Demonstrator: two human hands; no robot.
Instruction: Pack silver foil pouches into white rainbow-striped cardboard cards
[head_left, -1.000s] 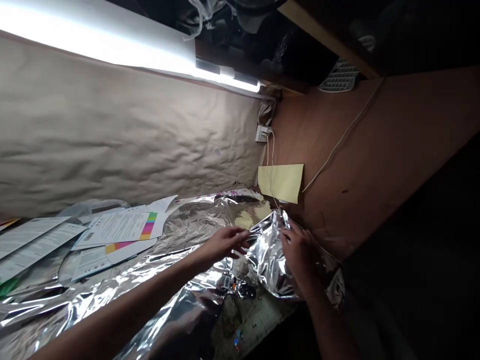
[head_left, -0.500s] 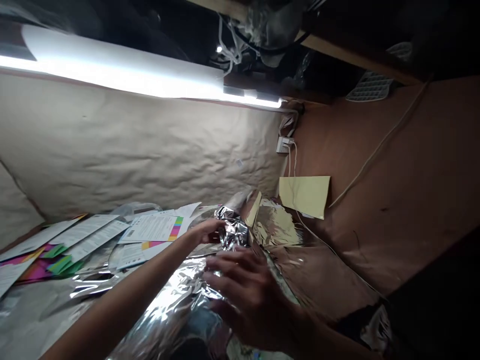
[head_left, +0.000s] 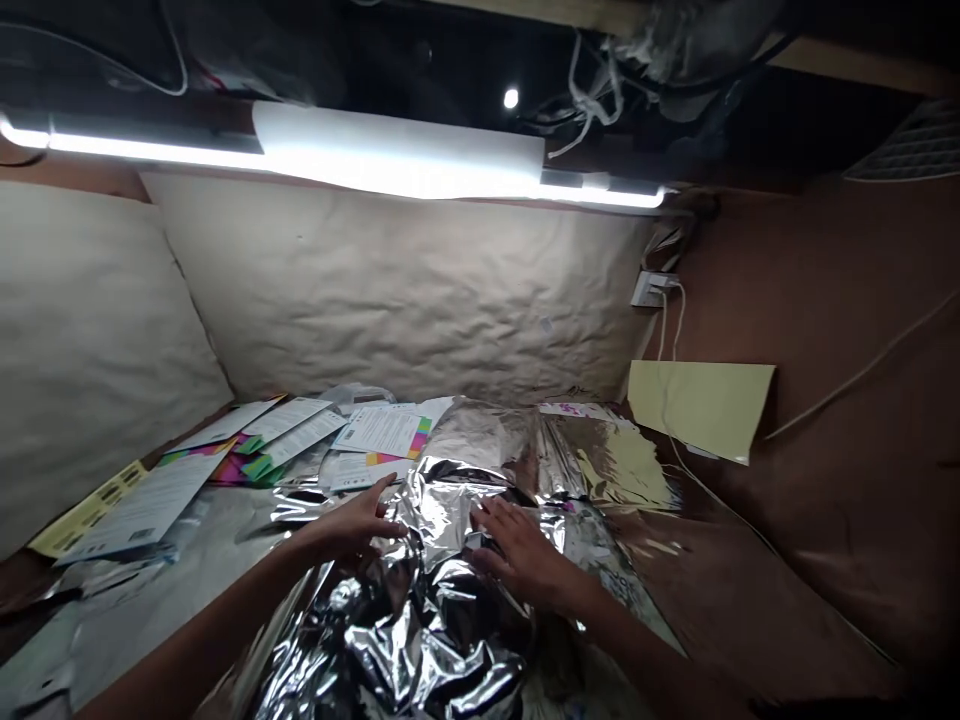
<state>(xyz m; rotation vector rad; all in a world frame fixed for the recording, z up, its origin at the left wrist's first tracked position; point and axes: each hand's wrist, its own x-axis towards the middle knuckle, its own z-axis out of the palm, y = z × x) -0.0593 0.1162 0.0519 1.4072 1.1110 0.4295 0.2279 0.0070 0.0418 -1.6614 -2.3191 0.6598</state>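
Both hands had shifted since half a second earlier: the right hand (head_left: 521, 555), previously nearer the camera and blurred, now lay level with the left hand (head_left: 352, 525), and the two were side by side with a gap between them. The viewpoint had also turned, placing the yellow sheet (head_left: 701, 405) farther right in view.

The work item, a crumpled silver foil (head_left: 431, 650), was located on the table (head_left: 210, 580) directly in front of the person. Its near portion was bunched and strongly reflective; its far portion extended toward the papered wall (head_left: 412, 300) and lay smoother.

Right hand: palm down over the foil, fingers extended, thumb set apart from them. It was not clamped on anything.

Left hand: at the left side of the foil, index finger extended, with another digit separated below it. Whether the lower fingers gripped the foil could not be told.

Surroundings: printed cards (head_left: 379, 432) with coloured edge strips lay behind and to the left of the foil. A yellow printed sheet (head_left: 94, 505) rested at the far left of the table. A lit tube lamp (head_left: 600, 193) ran above the papered wall. White cables (head_left: 665, 350) hung from the wall socket (head_left: 651, 289), passing in front of the yellow sheet.
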